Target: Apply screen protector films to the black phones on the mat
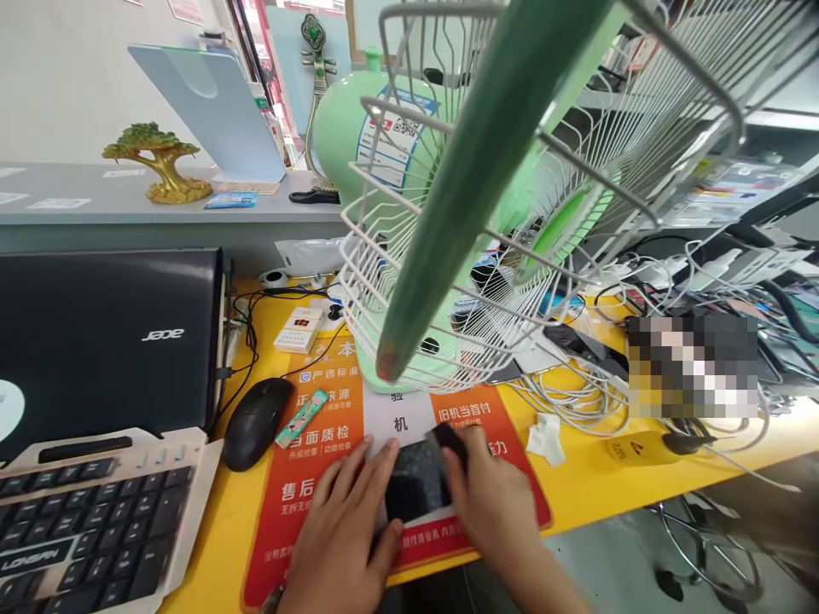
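A black phone point(415, 484) with a speckled, glossy screen lies on the red, white and orange printed mat point(400, 424). My left hand point(345, 533) grips its left end, with the index finger at the far edge and the thumb at the near edge. The other left fingers stretch over the mat. My right hand point(492, 486) is closed around a small black object point(450, 442) at the phone's right part. The fingers hide most of that object, and its kind cannot be made out.
A green fan point(473, 205) with a wire cage looms above the mat. To the left are a black mouse point(258, 424), a green-and-white packet point(302, 418), a keyboard point(95, 520) and a laptop point(108, 341). White cables point(576, 396) and crumpled tissue point(546, 439) lie right.
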### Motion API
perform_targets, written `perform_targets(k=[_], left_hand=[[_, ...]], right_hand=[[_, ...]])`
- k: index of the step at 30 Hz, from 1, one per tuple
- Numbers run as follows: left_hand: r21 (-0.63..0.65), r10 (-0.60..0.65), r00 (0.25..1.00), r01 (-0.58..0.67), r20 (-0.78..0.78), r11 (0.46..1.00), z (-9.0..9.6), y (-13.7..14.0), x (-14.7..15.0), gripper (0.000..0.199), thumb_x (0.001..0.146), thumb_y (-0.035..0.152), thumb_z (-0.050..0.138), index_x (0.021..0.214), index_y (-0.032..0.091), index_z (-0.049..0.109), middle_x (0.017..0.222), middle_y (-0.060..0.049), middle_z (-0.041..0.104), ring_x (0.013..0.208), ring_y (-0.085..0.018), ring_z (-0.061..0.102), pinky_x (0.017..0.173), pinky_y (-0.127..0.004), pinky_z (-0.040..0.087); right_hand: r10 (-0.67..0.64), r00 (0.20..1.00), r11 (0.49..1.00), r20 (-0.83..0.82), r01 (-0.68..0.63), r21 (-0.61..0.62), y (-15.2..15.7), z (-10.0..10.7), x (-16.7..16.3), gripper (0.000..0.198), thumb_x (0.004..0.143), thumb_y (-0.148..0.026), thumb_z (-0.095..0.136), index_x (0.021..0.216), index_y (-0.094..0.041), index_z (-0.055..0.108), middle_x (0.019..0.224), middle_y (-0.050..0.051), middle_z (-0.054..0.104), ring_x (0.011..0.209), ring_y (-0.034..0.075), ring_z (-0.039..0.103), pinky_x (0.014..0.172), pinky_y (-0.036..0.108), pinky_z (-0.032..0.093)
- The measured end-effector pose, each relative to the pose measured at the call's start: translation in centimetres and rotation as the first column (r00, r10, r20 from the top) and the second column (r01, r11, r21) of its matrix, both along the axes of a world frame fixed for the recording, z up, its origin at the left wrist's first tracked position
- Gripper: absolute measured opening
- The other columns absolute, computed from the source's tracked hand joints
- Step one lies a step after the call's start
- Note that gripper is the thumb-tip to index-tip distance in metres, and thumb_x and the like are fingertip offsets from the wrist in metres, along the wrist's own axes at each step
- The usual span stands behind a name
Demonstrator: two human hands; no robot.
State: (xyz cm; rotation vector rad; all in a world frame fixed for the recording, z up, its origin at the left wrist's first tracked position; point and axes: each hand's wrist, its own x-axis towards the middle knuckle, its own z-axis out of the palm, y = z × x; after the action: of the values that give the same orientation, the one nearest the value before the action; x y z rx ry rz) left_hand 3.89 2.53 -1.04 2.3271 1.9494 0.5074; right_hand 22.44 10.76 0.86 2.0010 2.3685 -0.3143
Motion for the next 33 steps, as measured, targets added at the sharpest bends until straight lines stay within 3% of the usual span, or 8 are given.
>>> perform_targets(k=[4, 9, 11, 15, 17, 24, 29, 33], left_hand=[[-0.006, 0.003, 1.0, -0.003, -0.005, 1.0, 0.1, 0.1, 0.0, 0.079, 0.091, 0.017, 0.049, 0.16, 0.027, 0.011, 0.158, 0.004, 0.041, 0.144, -0.023, 0.038, 0.111, -0.041, 0.035], [0.021, -0.02, 0.999, 0.021, -0.033, 1.0, 0.0, 0.0, 0.0, 0.073, 0.093, 0.019, 0.047, 0.159, 0.025, 0.015, 0.157, 0.006, 0.042, 0.145, -0.021, 0.037, 0.11, -0.04, 0.033], [0.042, -0.022, 0.999, 0.024, -0.049, 0.999, -0.1, 0.0, -0.1, 0.07, 0.094, 0.02, 0.046, 0.158, 0.024, 0.017, 0.157, 0.006, 0.044, 0.144, -0.02, 0.037, 0.109, -0.039, 0.033], [0.077, -0.019, 0.996, 0.025, -0.083, 0.997, 0.0, 0.1, -0.2, 0.067, 0.093, 0.023, 0.048, 0.157, 0.021, 0.024, 0.156, 0.005, 0.045, 0.143, -0.02, 0.038, 0.108, -0.037, 0.033], [0.091, -0.021, 0.995, 0.03, -0.1, 0.995, 0.0, 0.1, -0.2, 0.067, 0.093, 0.021, 0.048, 0.156, 0.02, 0.027, 0.156, 0.005, 0.044, 0.143, -0.019, 0.037, 0.109, -0.036, 0.032], [0.123, -0.017, 0.992, 0.033, -0.126, 0.992, 0.0, 0.2, -0.1, 0.064, 0.093, 0.023, 0.048, 0.154, 0.017, 0.031, 0.155, 0.005, 0.047, 0.141, -0.02, 0.039, 0.108, -0.036, 0.033], [0.098, -0.019, 0.993, 0.03, -0.113, 0.995, -0.2, 0.1, 0.0, 0.065, 0.092, 0.02, 0.048, 0.155, 0.017, 0.03, 0.155, 0.004, 0.046, 0.142, -0.02, 0.038, 0.109, -0.037, 0.031], [0.083, -0.016, 0.995, 0.024, -0.103, 0.996, -0.1, 0.1, -0.1, 0.066, 0.094, 0.022, 0.047, 0.156, 0.019, 0.027, 0.157, 0.004, 0.044, 0.143, -0.021, 0.037, 0.109, -0.037, 0.033]], right_hand=[[-0.196, 0.979, 0.98, 0.061, 0.194, 0.038, 1.5, 0.0, 2.7, 0.019, 0.103, -0.033, 0.049, 0.114, -0.018, 0.052, 0.08, 0.007, 0.073, 0.073, 0.025, 0.072, 0.057, 0.028, 0.036], [0.055, 0.997, 0.998, -0.045, -0.056, -0.033, -1.1, 0.0, -1.8, 0.016, 0.102, -0.025, 0.047, 0.117, -0.022, 0.053, 0.083, 0.005, 0.074, 0.068, 0.023, 0.072, 0.055, 0.028, 0.037], [0.079, 0.996, 0.996, -0.046, -0.081, -0.044, -1.3, 0.0, -2.0, 0.015, 0.102, -0.025, 0.049, 0.116, -0.023, 0.053, 0.081, 0.004, 0.074, 0.069, 0.023, 0.072, 0.055, 0.027, 0.036], [-0.157, 0.988, 0.988, 0.004, 0.156, 0.018, 0.5, -0.1, 2.2, 0.018, 0.101, -0.031, 0.051, 0.115, -0.02, 0.052, 0.083, 0.006, 0.074, 0.071, 0.024, 0.072, 0.057, 0.027, 0.036], [-0.213, 0.977, 0.976, -0.003, 0.213, 0.053, 1.2, -0.2, 3.8, 0.017, 0.102, -0.033, 0.05, 0.112, -0.02, 0.051, 0.086, 0.007, 0.074, 0.074, 0.024, 0.072, 0.058, 0.028, 0.036], [-0.119, 0.99, 0.992, -0.073, 0.121, 0.03, 0.5, -0.8, 2.1, 0.015, 0.1, -0.03, 0.052, 0.112, -0.02, 0.051, 0.08, 0.005, 0.073, 0.069, 0.025, 0.071, 0.058, 0.029, 0.035], [-0.246, 0.955, 0.962, -0.164, 0.262, 0.082, 2.0, -1.2, 5.9, 0.014, 0.099, -0.032, 0.051, 0.109, -0.022, 0.05, 0.086, 0.005, 0.073, 0.073, 0.025, 0.07, 0.06, 0.029, 0.038], [-0.212, 0.927, 0.952, -0.308, 0.267, 0.149, 2.0, -1.5, 7.0, 0.016, 0.099, -0.037, 0.046, 0.107, -0.023, 0.05, 0.087, 0.005, 0.074, 0.073, 0.025, 0.071, 0.058, 0.029, 0.04]])
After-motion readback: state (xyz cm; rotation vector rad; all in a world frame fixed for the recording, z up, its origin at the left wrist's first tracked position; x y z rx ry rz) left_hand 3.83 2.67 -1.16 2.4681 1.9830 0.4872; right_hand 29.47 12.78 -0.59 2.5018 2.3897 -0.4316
